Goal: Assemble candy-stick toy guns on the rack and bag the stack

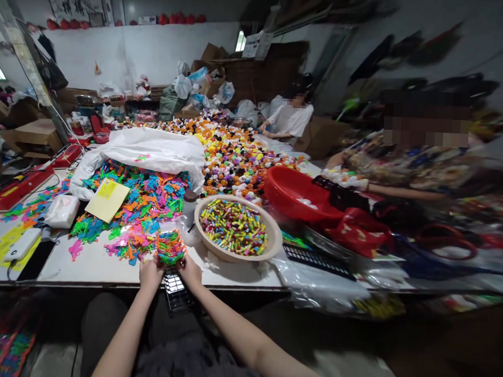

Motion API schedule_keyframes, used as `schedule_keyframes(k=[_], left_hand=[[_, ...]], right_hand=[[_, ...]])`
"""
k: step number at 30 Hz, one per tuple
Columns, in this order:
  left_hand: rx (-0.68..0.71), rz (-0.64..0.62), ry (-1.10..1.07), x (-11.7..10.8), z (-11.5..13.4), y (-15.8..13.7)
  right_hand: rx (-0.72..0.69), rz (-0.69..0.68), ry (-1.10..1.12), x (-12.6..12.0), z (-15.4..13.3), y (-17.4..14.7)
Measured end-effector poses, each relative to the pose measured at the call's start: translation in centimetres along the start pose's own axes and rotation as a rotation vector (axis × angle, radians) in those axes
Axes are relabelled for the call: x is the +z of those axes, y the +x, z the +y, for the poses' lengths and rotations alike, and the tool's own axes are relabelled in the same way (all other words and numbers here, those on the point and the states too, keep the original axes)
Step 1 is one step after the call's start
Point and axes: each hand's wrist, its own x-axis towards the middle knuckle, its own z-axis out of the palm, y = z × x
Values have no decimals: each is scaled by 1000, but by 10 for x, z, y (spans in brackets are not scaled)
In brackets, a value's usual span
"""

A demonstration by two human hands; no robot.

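Observation:
At the table's near edge, my left hand (pixel 150 274) and my right hand (pixel 190 271) are closed on opposite sides of a bunch of small colourful plastic toys (pixel 171 247) in orange, green and pink. Below the bunch, a black grid tray (pixel 176 290) slants down over the table edge towards my lap. Whether my fingers also touch the tray is hidden. Just beyond my hands lies a loose heap of colourful plastic toys (pixel 150 197), partly spilling from a white sack (pixel 156 150). To the right stands a beige basin (pixel 276 247) full of small yellow, multicoloured pieces.
A yellow card (pixel 107 200) lies on the heap, with a dark-lidded jar (pixel 189 205) beside the basin. Further right are a red basin (pixel 293 196) and plastic bags (pixel 314 279). A white power bank (pixel 22 244) sits at left. Two people sit across the table.

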Motion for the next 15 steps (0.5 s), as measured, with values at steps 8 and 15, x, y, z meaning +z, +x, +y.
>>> schedule_keyframes(k=[8, 15], left_hand=[[-63, 72, 62, -5, -49, -16], [-128, 112, 11, -2, -50, -21]], right_hand=[[3, -4, 7, 1, 4, -1], [14, -12, 8, 0, 3, -3]])
